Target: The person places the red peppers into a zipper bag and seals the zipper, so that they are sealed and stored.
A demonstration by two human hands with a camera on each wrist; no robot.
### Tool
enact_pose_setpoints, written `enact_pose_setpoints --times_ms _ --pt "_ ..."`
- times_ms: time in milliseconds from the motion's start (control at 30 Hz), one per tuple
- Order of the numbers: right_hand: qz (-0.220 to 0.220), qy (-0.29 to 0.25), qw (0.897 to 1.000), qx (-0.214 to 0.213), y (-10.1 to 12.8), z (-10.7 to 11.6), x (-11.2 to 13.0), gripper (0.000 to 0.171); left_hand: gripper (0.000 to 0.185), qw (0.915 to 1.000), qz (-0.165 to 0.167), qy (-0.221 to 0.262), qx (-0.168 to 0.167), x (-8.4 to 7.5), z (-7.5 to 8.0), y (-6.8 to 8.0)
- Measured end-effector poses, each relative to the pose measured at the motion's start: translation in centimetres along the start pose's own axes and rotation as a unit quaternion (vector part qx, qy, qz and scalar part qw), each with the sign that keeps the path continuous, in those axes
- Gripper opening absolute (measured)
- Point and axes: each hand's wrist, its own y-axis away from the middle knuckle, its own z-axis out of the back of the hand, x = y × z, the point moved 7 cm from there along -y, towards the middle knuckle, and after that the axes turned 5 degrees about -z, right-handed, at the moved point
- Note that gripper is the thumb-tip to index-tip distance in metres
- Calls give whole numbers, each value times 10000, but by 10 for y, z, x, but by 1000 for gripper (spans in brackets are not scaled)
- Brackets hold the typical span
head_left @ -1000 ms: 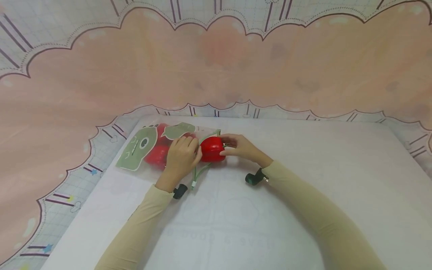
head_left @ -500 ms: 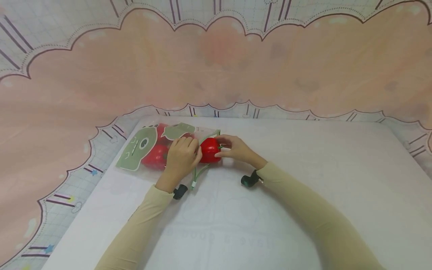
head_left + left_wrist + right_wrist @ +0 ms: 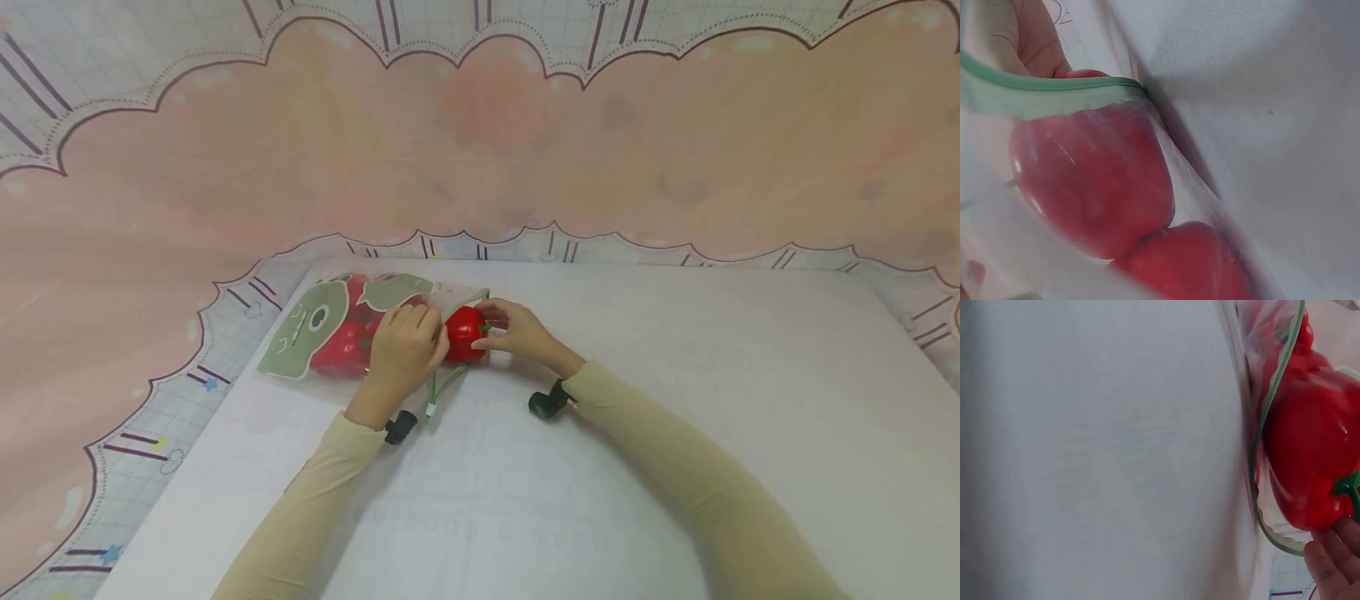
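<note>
A clear bag (image 3: 288, 346) with green animal-face printing lies on its side at the left, holding several red bell peppers (image 3: 343, 348). My left hand (image 3: 403, 348) grips it near the mouth, fingers curled. Partly inside the mouth is another red bell pepper (image 3: 461, 332), stem toward my right hand (image 3: 525, 335), whose fingers and thumb hold its stem end. In the right wrist view, the green rim (image 3: 1262, 425) curves around this pepper (image 3: 1310, 437), and fingertips touch its lower end. The left wrist view shows a pepper (image 3: 1094, 181) through the clear plastic.
The bag lies on a white-covered table (image 3: 675, 417). A green strip with a small white piece (image 3: 431, 409) trails from the bag's mouth. Dark wrist-worn devices (image 3: 549, 402) sit under both forearms. A patterned peach cloth (image 3: 525, 150) rises behind the table.
My right hand has moved left with the pepper, which sits farther into the bag's mouth. A pepper inside the bag has shifted slightly left. The left hand stays in place.
</note>
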Motion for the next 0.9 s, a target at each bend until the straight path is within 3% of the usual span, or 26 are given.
enact_pose_setpoints --times_ms 533,900 --pt "-326 418 9977 -434 -9 0 -2 52 11 10000 -23 -45 46 1 -2 1" --pt "-152 459 9951 -867 -11 2 5 44 12 10000 -65 -49 9 1 -2 1"
